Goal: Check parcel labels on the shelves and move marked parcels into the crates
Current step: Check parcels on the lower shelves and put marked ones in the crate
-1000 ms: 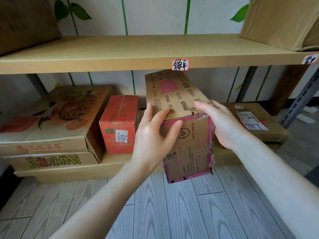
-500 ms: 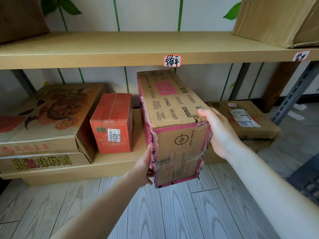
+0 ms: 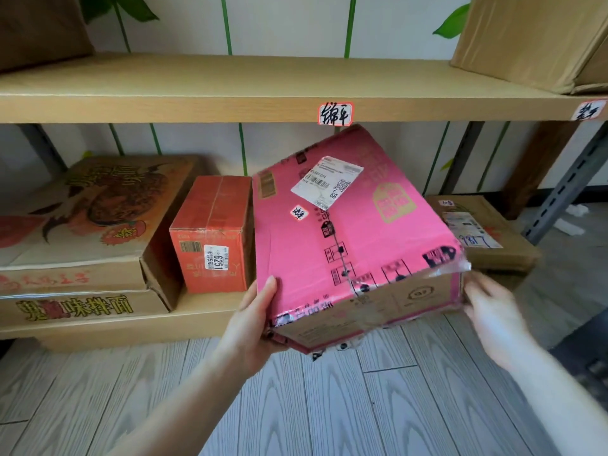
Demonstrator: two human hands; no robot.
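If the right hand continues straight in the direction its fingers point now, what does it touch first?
Probably the pink parcel itself. The right hand points up and left, its fingertips at the parcel's lower right corner beside the torn tape, seemingly touching already. The brown parcel with a label lies behind, further right; depth is unclear.

parcel: pink-faced cardboard box (image 3: 348,232) with brown ends, pretty beat up, loose clear tape peeling at the near edge
pose: tilted, pink face up toward the camera, off the shelf, over the floor
labels: white shipping label (image 3: 326,182) with barcode and QR code, plus a small handwritten sticker (image 3: 299,212) just below it
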